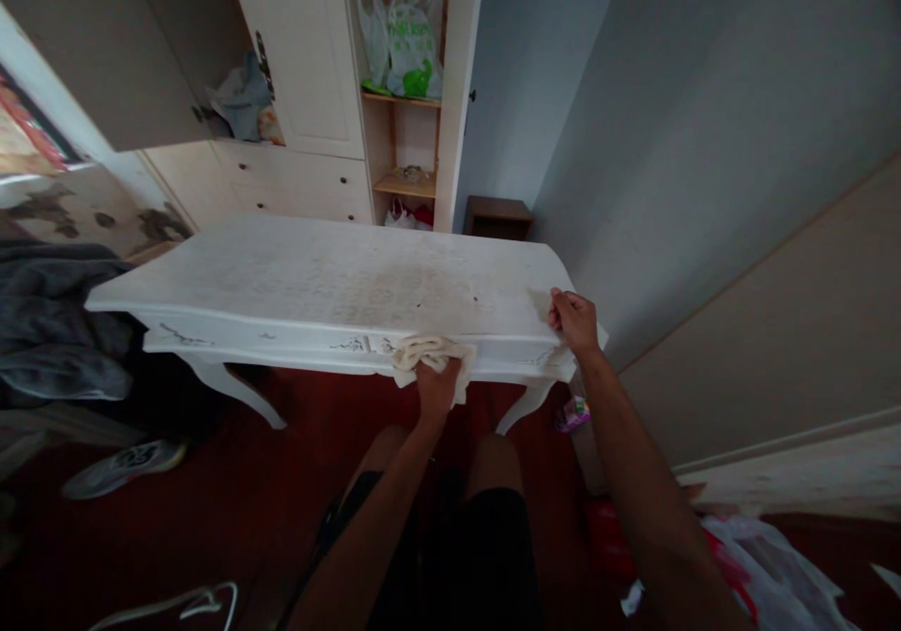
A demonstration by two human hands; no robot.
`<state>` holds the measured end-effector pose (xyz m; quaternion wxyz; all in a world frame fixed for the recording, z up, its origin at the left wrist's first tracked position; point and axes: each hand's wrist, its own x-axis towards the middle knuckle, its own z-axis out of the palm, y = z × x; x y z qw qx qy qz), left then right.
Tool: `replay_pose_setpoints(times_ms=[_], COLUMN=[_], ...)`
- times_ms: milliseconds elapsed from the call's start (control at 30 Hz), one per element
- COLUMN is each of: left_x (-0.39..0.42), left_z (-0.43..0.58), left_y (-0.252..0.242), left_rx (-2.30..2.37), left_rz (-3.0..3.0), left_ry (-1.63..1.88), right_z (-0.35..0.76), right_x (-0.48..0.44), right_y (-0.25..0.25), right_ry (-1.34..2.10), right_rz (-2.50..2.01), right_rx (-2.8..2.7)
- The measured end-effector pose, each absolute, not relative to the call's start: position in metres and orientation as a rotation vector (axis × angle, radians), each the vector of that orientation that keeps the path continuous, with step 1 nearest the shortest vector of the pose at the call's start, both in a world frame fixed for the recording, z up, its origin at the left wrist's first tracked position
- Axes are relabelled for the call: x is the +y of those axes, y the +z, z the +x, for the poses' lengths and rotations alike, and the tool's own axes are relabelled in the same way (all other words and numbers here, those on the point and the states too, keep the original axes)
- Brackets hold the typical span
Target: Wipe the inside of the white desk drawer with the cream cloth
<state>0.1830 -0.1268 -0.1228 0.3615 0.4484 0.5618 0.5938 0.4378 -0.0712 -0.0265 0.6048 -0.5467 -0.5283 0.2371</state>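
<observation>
A white table (302,274) with curved legs stands before me, its top smudged with grey-brown dirt towards the middle. My left hand (436,385) grips a cream-coloured cloth (426,351), bunched against the table's front panel just right of its middle. Part of the cloth hangs down below the panel edge. My right hand (573,317) is closed in a loose fist at the right end of the tabletop, close to the corner. Nothing shows between its fingers. Carved grey ornaments mark the front panel on both sides.
Behind the table rises a cream wardrobe (302,58) with a door open and plastic bags (414,49) on a shelf. A small brown cabinet (499,216) stands by the wall. Grey fabric (63,321) is heaped left, above a shoe (127,467). Plastic bags (774,565) lie lower right.
</observation>
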Motion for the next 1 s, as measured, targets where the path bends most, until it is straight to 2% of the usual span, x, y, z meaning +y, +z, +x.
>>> replay_pose_setpoints(times_ms=[167, 333, 733, 1000], left_x=[-0.144, -0.167, -0.167, -0.155], left_z=[0.221, 0.232, 0.295, 0.328], left_y=[-0.119, -0.123, -0.108, -0.101], left_rx=[1.587, 1.681, 1.463, 1.325], left_rz=[1.090, 1.455, 1.866, 1.906], left_ry=[1.517, 1.323, 0.804, 0.869], right_z=[0.437, 0.438, 0.437, 0.436], right_x=[-0.070, -0.070, -0.071, -0.070], right_y=[-0.026, -0.026, -0.026, -0.027], right_ry=[0.576, 0.574, 0.550, 0.561], right_rz=[-1.269, -1.268, -1.281, -1.281], right_rx=[-1.195, -1.204, -1.203, -1.206])
